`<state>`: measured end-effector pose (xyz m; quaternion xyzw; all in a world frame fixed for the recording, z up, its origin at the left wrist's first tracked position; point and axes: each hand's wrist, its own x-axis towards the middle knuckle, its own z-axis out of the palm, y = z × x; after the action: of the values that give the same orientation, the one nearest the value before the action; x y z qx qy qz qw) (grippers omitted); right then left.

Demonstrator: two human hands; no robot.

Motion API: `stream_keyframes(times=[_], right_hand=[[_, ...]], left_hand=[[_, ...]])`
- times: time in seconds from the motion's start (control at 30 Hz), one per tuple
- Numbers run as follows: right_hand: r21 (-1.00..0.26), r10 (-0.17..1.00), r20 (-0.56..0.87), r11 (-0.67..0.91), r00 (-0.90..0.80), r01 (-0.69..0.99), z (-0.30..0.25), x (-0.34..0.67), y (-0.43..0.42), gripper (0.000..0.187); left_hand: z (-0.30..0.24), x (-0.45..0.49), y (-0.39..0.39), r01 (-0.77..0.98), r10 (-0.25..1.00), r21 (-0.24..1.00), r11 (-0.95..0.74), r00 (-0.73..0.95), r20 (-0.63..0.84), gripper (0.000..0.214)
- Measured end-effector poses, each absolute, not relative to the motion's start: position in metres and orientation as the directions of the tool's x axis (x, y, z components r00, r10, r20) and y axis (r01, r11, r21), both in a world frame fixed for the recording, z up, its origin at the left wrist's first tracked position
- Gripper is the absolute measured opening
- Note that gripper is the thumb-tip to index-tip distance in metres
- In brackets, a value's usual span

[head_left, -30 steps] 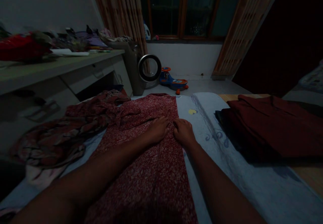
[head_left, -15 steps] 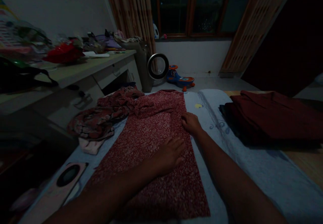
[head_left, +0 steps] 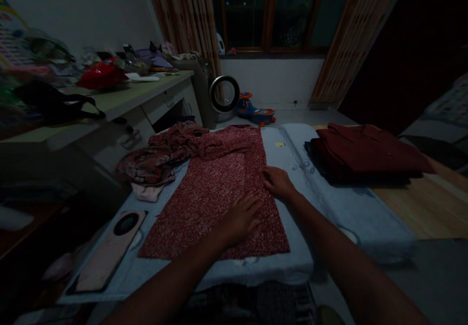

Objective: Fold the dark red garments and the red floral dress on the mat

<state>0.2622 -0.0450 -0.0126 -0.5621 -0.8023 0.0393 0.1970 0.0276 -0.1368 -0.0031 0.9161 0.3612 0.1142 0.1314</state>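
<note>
Left hand (head_left: 243, 217) now lies closer to the near hem of the red garment (head_left: 215, 183) than it does one second earlier, when both hands rest side by side farther up; the near hem has also come into my view. I use the garment as the reference for all positions.

The garment is thin, speckled fabric, spread in a tapering panel that widens toward me; a wrinkled fold crosses its far part. It rests on a soft, pale blue cover (head_left: 365, 213).

Left hand: palm down on the garment's near right part, fingers extended and slightly parted, gripping nothing. Right hand (head_left: 280, 182): at the garment's right edge, fingers curled; I cannot tell whether they pinch the cloth.

Left of the garment's far part, and touching it, I observe a crumpled, patterned cloth (head_left: 157, 156) in loose coils. Left of its near part, a flat pink slab (head_left: 107, 256) carries a round black disc (head_left: 125, 223). Right of the garment, well apart, stands a squared stack of folded dark clothes (head_left: 369, 152), matte red uppermost.
</note>
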Motion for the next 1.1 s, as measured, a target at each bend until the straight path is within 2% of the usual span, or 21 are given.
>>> stream_keyframes(times=[0.17,0.47,0.63,0.73,0.83,0.9,0.97,1.1], right_hand=[[-0.286,0.896,0.288,0.417,-0.338,0.863,-0.010,0.267,-0.090,0.056],[-0.251,0.894,0.191,0.443,-0.405,0.861,-0.001,0.273,-0.160,0.075],[-0.238,0.907,0.102,0.420,-0.408,0.876,-0.003,0.275,-0.185,0.095],[-0.263,0.912,0.054,0.405,-0.406,0.876,-0.005,0.277,-0.192,0.103],[-0.311,0.905,0.029,0.412,-0.425,0.856,-0.004,0.283,-0.192,0.108],[-0.362,0.892,0.040,0.433,-0.450,0.826,-0.003,0.289,-0.187,0.107],[-0.422,0.887,0.075,0.443,-0.456,0.791,-0.002,0.295,-0.175,0.097],[-0.502,0.900,0.191,0.432,-0.391,0.749,-0.007,0.296,-0.141,0.058]], left_hand=[[-0.006,0.026,-0.137,0.625,0.708,0.361,-0.692,0.684,0.174,0.048],[-0.003,0.026,-0.136,0.609,0.709,0.391,-0.690,0.678,0.194,0.042],[0.005,0.043,-0.143,0.683,0.750,0.323,-0.655,0.639,0.172,0.043],[0.006,0.059,-0.148,0.631,0.694,0.295,-0.718,0.684,0.226,0.046],[0.004,0.070,-0.152,0.530,0.617,0.342,-0.776,0.751,0.236,0.043],[0.002,0.074,-0.153,0.501,0.599,0.368,-0.783,0.767,0.231,0.041],[0.001,0.074,-0.155,0.495,0.595,0.372,-0.785,0.769,0.232,0.042],[-0.001,0.073,-0.159,0.514,0.605,0.354,-0.781,0.764,0.225,0.048]])
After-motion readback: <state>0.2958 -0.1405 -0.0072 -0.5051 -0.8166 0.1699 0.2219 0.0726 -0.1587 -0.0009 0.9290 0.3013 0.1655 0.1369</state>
